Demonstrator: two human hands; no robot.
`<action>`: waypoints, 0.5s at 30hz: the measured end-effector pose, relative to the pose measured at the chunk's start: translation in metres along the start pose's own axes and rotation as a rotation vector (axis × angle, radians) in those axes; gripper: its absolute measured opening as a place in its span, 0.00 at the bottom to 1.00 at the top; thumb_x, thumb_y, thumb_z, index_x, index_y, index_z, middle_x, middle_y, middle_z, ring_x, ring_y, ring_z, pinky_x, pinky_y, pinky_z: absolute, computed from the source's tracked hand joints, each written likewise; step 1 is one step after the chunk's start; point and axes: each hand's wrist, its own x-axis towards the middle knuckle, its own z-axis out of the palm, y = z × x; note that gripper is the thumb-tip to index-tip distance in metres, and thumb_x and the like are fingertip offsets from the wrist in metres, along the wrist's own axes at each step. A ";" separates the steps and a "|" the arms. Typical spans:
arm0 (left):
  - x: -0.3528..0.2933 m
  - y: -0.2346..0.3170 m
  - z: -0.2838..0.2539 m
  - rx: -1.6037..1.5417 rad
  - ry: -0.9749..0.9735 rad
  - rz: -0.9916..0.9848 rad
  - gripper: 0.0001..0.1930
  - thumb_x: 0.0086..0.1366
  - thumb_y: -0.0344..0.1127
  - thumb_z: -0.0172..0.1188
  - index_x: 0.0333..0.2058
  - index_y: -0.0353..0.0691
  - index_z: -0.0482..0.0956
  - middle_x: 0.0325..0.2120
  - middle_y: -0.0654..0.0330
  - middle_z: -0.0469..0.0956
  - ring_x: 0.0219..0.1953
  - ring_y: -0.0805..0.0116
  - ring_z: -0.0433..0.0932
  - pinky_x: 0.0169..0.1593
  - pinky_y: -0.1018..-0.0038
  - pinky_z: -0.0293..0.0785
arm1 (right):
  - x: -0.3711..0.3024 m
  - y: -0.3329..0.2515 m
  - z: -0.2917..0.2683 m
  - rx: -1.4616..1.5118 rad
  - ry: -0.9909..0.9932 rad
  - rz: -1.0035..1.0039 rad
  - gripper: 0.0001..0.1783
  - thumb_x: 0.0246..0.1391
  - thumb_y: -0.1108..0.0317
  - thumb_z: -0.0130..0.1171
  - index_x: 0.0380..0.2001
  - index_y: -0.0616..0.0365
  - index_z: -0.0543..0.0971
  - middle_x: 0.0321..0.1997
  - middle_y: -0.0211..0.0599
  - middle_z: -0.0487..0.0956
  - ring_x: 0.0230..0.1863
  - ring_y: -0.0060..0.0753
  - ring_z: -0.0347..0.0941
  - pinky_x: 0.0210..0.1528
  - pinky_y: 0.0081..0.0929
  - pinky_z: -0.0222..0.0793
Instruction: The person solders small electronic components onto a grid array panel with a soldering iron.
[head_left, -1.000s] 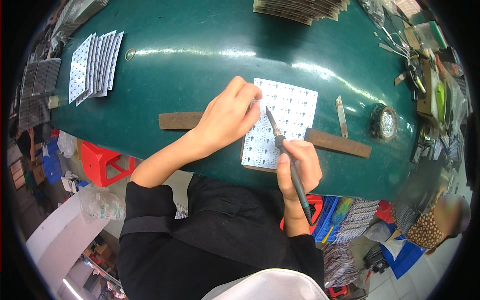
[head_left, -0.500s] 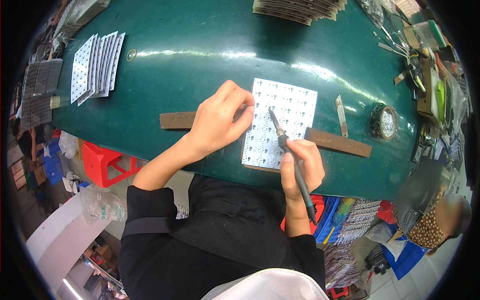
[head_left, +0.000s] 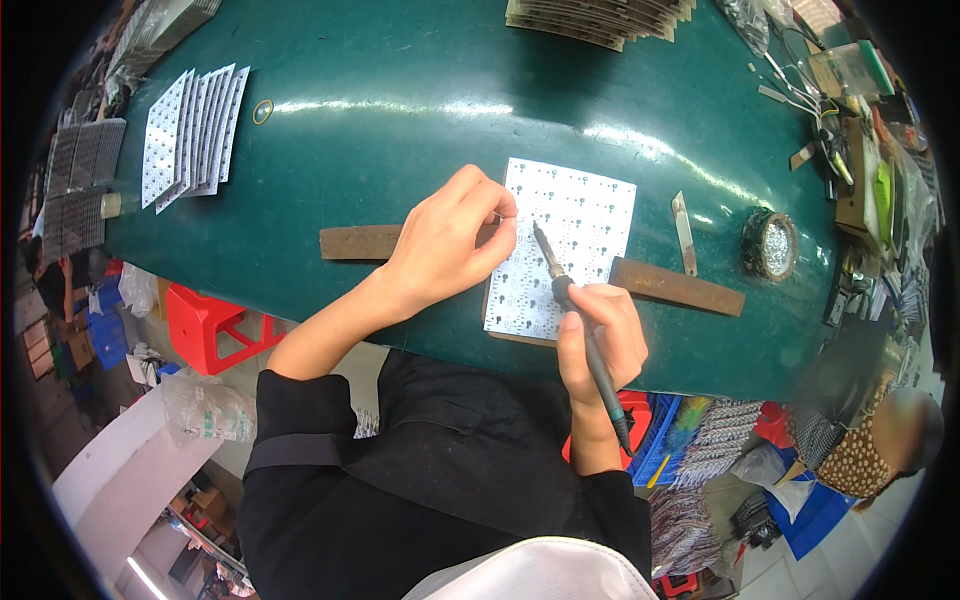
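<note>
A white circuit board (head_left: 590,225) with rows of dark marks lies in front of me, its near edge over a brown base. My right hand (head_left: 608,335) is closed round the dark handle of a soldering iron (head_left: 592,350). The iron slants up and left, and its tip is at the upper left part of the board. Over the board's left edge, my left hand (head_left: 450,235) is closed in a pinch between thumb and forefinger. What it pinches, if anything, is too small to make out.
Brown bars (head_left: 350,242) stick out left and right of the board. A thin metal blade (head_left: 684,235) and a tape roll (head_left: 770,245) lie to the right. Stacked boards (head_left: 195,135) stand far left, more (head_left: 600,20) at the back. A person (head_left: 870,440) is at lower right.
My left hand has shifted slightly right, further over the board. The soldering iron's tip has moved a little left and down, closer to the left fingertips.
</note>
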 end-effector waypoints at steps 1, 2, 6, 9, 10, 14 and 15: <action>-0.001 0.000 -0.001 0.000 -0.001 0.004 0.05 0.57 0.26 0.64 0.32 0.38 0.77 0.30 0.59 0.74 0.29 0.65 0.79 0.33 0.71 0.76 | 0.000 0.000 -0.003 -0.002 0.009 -0.006 0.12 0.46 0.79 0.62 0.37 0.66 0.82 0.30 0.42 0.78 0.29 0.34 0.74 0.27 0.24 0.66; -0.001 0.001 -0.002 0.001 -0.001 0.007 0.05 0.57 0.28 0.63 0.32 0.39 0.77 0.30 0.59 0.73 0.30 0.62 0.80 0.33 0.68 0.76 | -0.001 0.000 -0.004 -0.003 0.018 -0.012 0.12 0.46 0.78 0.62 0.37 0.66 0.82 0.30 0.42 0.78 0.29 0.34 0.74 0.26 0.24 0.66; -0.003 0.003 -0.002 0.037 -0.009 0.069 0.05 0.56 0.23 0.64 0.32 0.36 0.78 0.30 0.59 0.73 0.29 0.67 0.77 0.33 0.73 0.75 | -0.005 -0.001 -0.003 0.016 -0.014 -0.001 0.12 0.45 0.79 0.62 0.36 0.66 0.82 0.30 0.42 0.78 0.29 0.34 0.74 0.26 0.24 0.66; -0.002 0.002 0.001 0.073 -0.006 0.091 0.06 0.56 0.24 0.64 0.32 0.36 0.78 0.29 0.59 0.73 0.28 0.66 0.77 0.32 0.73 0.75 | -0.006 0.002 0.001 0.015 -0.007 -0.003 0.12 0.45 0.79 0.62 0.36 0.66 0.82 0.30 0.42 0.78 0.29 0.34 0.74 0.26 0.23 0.65; -0.002 0.002 0.002 0.089 -0.013 0.100 0.06 0.56 0.24 0.65 0.32 0.37 0.78 0.29 0.59 0.72 0.28 0.66 0.77 0.32 0.72 0.75 | -0.006 0.002 0.002 0.014 -0.006 -0.002 0.12 0.45 0.79 0.62 0.36 0.66 0.82 0.30 0.42 0.78 0.29 0.34 0.74 0.26 0.23 0.65; -0.001 0.005 0.001 0.137 -0.035 0.117 0.05 0.55 0.26 0.65 0.31 0.38 0.78 0.29 0.59 0.71 0.30 0.64 0.76 0.33 0.70 0.74 | -0.006 0.001 0.001 0.003 -0.022 -0.002 0.12 0.44 0.79 0.63 0.36 0.65 0.82 0.29 0.42 0.78 0.29 0.34 0.74 0.25 0.23 0.65; -0.001 0.005 0.001 0.138 -0.035 0.117 0.05 0.55 0.26 0.65 0.31 0.38 0.78 0.29 0.59 0.71 0.30 0.64 0.76 0.33 0.70 0.74 | -0.006 0.000 0.000 -0.006 -0.027 -0.004 0.12 0.44 0.79 0.63 0.36 0.65 0.82 0.29 0.42 0.78 0.28 0.34 0.74 0.25 0.23 0.65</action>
